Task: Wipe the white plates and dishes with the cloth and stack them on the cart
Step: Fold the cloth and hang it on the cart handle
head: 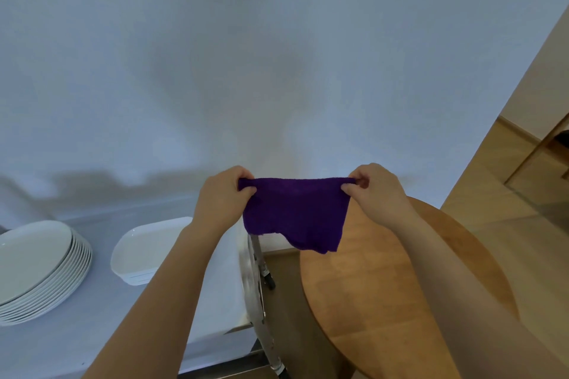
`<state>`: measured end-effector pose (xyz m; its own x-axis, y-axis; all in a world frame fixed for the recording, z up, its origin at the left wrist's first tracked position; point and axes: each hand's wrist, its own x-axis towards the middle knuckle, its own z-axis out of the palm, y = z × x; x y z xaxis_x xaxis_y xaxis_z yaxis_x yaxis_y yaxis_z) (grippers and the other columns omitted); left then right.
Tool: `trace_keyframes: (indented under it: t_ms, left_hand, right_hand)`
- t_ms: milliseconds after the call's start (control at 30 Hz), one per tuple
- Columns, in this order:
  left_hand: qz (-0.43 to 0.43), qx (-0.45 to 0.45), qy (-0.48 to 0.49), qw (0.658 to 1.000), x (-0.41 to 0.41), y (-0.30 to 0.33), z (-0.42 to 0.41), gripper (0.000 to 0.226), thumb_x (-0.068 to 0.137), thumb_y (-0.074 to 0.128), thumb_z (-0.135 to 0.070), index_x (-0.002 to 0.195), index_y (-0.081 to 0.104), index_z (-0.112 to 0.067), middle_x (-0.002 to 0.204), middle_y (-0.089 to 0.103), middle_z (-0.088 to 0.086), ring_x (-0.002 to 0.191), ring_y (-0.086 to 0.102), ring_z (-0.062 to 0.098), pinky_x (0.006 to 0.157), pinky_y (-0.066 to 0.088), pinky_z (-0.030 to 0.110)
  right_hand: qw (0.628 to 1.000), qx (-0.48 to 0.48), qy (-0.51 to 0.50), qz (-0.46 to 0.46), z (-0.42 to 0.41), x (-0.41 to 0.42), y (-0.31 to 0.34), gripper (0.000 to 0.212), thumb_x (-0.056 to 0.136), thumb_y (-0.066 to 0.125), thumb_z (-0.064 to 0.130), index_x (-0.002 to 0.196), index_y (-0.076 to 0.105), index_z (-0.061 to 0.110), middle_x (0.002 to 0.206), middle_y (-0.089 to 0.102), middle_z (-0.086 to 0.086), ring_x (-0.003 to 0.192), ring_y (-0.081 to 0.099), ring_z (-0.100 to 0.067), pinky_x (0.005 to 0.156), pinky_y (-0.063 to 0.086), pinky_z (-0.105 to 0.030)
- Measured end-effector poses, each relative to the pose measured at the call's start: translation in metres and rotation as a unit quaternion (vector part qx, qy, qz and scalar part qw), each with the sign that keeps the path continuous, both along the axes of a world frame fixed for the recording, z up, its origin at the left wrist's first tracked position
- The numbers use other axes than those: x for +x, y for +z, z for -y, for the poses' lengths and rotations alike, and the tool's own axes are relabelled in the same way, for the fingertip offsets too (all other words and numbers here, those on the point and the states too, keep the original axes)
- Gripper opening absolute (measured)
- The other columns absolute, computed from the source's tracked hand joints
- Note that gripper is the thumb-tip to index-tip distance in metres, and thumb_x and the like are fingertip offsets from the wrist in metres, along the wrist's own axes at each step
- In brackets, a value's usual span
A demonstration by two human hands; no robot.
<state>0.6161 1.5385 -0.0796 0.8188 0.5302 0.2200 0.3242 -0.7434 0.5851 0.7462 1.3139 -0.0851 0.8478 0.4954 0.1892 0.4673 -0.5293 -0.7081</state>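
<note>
Both hands, left (222, 194) and right (377, 187), pinch the cloth (295, 209) taut; plates (40, 264) at eight o'clock, dish (147, 249) beside.

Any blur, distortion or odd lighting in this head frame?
Head view: wide-angle bending curves the cart's metal frame and the wooden table; soft shadows fall on the white wall; light is dim and bluish; the purple cloth and stacked plates look slightly soft, with no harsh glare.
</note>
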Motion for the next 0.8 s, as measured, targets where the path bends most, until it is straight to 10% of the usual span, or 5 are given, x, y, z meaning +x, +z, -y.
trace_keyframes:
  t_ms: [200, 333, 533, 633, 800]
  left_hand:
    - [-0.028, -0.149, -0.078, 0.985, -0.01, 0.013, 0.003, 0.01, 0.094, 0.058, -0.014, 0.085, 0.054, -0.018, 0.115, 0.053, -0.004, 0.109, 0.049, 0.012, 0.093, 0.037, 0.025]
    - [0.008, -0.379, -0.153, 0.913, -0.022, 0.017, 0.007, 0.016, 0.092, 0.052, 0.001, 0.084, 0.056, -0.012, 0.079, 0.069, -0.002, 0.082, 0.065, 0.015, 0.08, 0.052, 0.024]
    - [-0.192, -0.302, -0.182, 0.916, -0.023, 0.024, 0.005, 0.039, 0.083, 0.067, -0.012, 0.12, 0.057, -0.018, 0.107, 0.071, 0.002, 0.099, 0.067, 0.016, 0.086, 0.053, 0.026]
    - [-0.145, -0.311, -0.208, 0.916, -0.015, 0.025, 0.026, 0.056, 0.076, 0.073, -0.047, 0.124, 0.058, -0.024, 0.118, 0.065, -0.007, 0.11, 0.062, 0.009, 0.096, 0.05, 0.029]
    - [-0.126, -0.33, -0.238, 0.905, -0.01, 0.025, 0.043, 0.036, 0.085, 0.06, -0.043, 0.109, 0.066, -0.017, 0.107, 0.072, 0.005, 0.102, 0.068, 0.019, 0.096, 0.052, 0.036]
  right_hand:
    - [0.956, 0.254, -0.024, -0.144, -0.009, -0.003, -0.004, 0.011, 0.097, 0.047, 0.021, 0.091, 0.045, 0.029, 0.091, 0.056, 0.01, 0.08, 0.054, 0.001, 0.054, 0.042, -0.004]
    - [0.938, 0.302, 0.013, -0.172, -0.014, -0.003, 0.007, 0.013, 0.098, 0.046, 0.022, 0.093, 0.044, 0.034, 0.092, 0.059, 0.005, 0.079, 0.056, -0.004, 0.056, 0.044, -0.01]
    - [0.95, 0.178, 0.229, -0.118, -0.023, -0.016, 0.034, 0.018, 0.094, 0.054, 0.021, 0.087, 0.056, 0.037, 0.082, 0.067, 0.012, 0.074, 0.062, -0.003, 0.066, 0.051, -0.019]
    - [0.945, 0.083, 0.305, -0.085, -0.034, -0.029, 0.036, 0.011, 0.094, 0.054, 0.023, 0.091, 0.059, 0.032, 0.084, 0.066, 0.012, 0.076, 0.063, -0.005, 0.065, 0.053, -0.019]
    - [0.923, 0.135, 0.308, -0.187, -0.036, -0.03, 0.027, 0.008, 0.09, 0.061, 0.019, 0.091, 0.067, 0.025, 0.086, 0.069, 0.003, 0.081, 0.067, -0.014, 0.069, 0.056, -0.026]
